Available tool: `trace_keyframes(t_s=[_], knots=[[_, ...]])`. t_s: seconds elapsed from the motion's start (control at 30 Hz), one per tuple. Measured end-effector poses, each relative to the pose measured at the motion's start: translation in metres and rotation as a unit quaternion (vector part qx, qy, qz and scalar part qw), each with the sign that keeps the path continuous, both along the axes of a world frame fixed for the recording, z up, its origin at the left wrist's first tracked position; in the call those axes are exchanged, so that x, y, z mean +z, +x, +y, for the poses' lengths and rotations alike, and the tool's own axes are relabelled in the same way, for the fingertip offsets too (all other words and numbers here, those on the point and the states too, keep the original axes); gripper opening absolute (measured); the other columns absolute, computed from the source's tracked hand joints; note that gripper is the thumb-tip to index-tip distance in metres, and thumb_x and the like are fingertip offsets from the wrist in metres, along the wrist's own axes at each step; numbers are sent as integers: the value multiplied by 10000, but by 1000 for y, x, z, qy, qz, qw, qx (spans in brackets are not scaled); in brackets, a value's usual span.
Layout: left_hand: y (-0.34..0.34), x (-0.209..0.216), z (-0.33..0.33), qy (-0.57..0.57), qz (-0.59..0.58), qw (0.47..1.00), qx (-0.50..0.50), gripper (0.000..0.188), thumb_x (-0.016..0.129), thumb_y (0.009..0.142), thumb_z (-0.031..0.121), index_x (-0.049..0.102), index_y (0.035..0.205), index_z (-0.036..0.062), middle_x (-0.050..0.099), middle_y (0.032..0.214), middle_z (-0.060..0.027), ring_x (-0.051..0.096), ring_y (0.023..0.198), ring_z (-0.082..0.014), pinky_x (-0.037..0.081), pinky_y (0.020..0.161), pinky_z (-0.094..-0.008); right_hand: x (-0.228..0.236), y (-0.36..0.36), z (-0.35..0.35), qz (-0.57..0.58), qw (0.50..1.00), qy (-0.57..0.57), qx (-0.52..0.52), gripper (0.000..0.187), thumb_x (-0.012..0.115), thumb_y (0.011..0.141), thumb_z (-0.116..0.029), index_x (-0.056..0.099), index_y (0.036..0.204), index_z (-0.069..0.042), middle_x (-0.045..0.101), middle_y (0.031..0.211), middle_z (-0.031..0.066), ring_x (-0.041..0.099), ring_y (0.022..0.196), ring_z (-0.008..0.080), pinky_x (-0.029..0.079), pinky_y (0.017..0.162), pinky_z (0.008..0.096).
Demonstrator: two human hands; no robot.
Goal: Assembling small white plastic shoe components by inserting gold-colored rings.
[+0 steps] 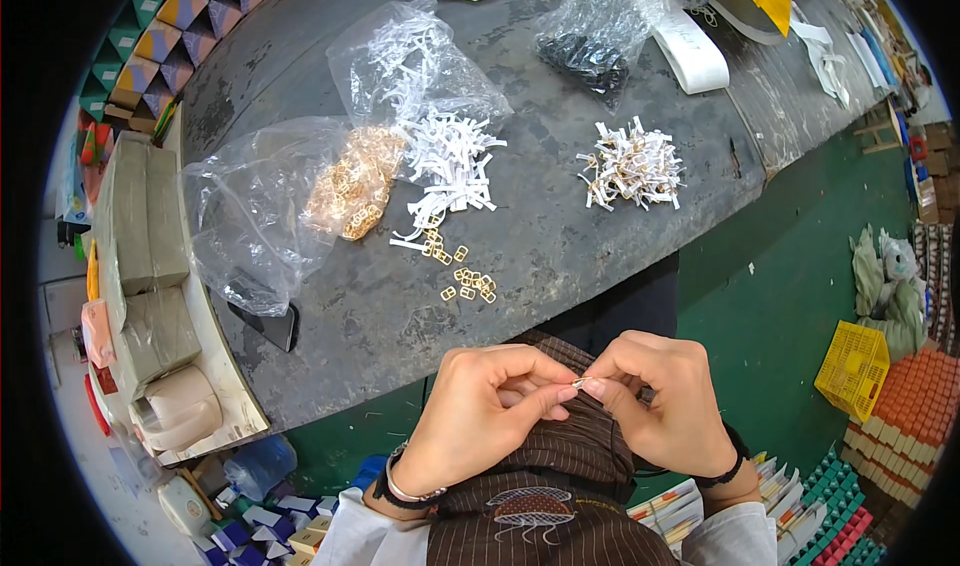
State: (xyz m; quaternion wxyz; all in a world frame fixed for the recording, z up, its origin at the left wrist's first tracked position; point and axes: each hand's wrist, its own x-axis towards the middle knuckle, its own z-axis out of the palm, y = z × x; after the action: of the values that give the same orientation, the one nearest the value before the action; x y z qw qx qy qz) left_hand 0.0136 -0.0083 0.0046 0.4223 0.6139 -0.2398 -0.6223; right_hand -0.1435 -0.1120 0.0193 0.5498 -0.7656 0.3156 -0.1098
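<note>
Above my lap, in front of the table edge, both my hands meet at their fingertips. My left hand (478,406) pinches a small gold buckle (579,382) between thumb and forefinger. From the other side, my right hand (668,398) grips the same piece; the fingers cover most of it. Loose gold buckles (470,285) lie on the table beyond my left hand. Behind them spreads a heap of short white strips (447,162), partly spilling from a clear plastic bag (400,51). Farther right sits a pile of white strips with gold buckles on them (634,166).
The dark table (545,236) is worn. At its left are a clear bag of gold buckles (352,191) and a black phone (268,324). A bag of black pieces (590,56) and a white ribbon roll (695,56) lie at the back. A yellow crate (850,371) stands right.
</note>
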Motion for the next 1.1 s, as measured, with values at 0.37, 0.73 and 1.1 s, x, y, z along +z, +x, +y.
trace_keyframes(t_s=[0.37, 0.73, 1.1], knots=[[1, 10, -6, -50, -141, 988, -32, 34, 656, 831, -56, 663, 848, -84, 668, 794, -99, 698, 722, -149, 559, 600, -221, -5, 0, -2, -2, 999, -36, 30, 70, 637, 831, -5, 571, 807, -3, 574, 646, 123, 584, 533, 250, 435, 488, 336], [17, 16, -9, -89, -196, 968, -126, 40, 646, 822, -61, 673, 851, -60, 655, 754, -103, 695, 673, -160, 535, 559, -227, -4, -1, 0, 11, 994, 106, 17, 80, 594, 854, 7, 563, 780, 11, 606, 591, 93, 643, 516, 175, 477, 474, 263], [23, 24, -8, -57, -144, 980, -121, 17, 648, 807, -64, 648, 803, -47, 643, 730, -90, 666, 633, -137, 513, 536, -233, 0, -3, 4, -9, 997, 73, 11, 74, 642, 825, -9, 593, 771, 6, 586, 571, 91, 598, 457, 157, 437, 437, 251]])
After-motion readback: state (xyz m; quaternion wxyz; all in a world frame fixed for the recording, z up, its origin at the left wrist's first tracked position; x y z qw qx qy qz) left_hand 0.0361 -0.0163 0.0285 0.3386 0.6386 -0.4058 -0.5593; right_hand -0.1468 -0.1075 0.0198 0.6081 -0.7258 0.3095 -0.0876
